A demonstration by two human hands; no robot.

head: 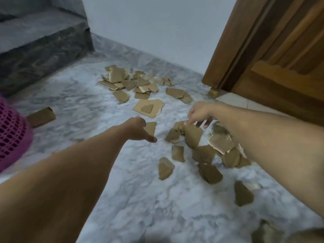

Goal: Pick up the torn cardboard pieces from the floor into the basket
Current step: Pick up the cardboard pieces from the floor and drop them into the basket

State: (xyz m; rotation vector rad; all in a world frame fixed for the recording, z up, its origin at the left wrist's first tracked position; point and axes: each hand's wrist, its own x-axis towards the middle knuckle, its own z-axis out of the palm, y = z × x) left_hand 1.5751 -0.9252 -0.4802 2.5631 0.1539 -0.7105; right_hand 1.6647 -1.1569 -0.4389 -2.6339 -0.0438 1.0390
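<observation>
Marble floor (133, 199), grey-white and veined, fills most of the scene. Wooden door (280, 55) stands at the right, a dark stone step (40, 50) at the far left, a pale wall (154, 23) between them. Pink mesh basket (10, 135) sits at the left edge, only partly in sight; one curled cardboard piece (41, 116) lies just beside it. Torn cardboard pieces are scattered across the floor in two loose groups: a far heap (128, 81) near the wall, and a nearer scatter (206, 155) under and beside the right forearm. A flat square piece (148, 108) with a smaller scrap on top lies between the groups. Both arms are bare and reach forward. Left hand (138, 128) is turned knuckles-up with the thumb pointing out; a small piece (150, 128) shows just past the fingers, but grip or mere overlap cannot be told. Right hand (199, 114) hangs fingers-down and loosely spread over the nearer scatter, fingertips touching the top edge of a tilted brown piece (192, 135); not clearly pinching it. A lone scrap (242, 193) lies apart, closer to the viewer.
</observation>
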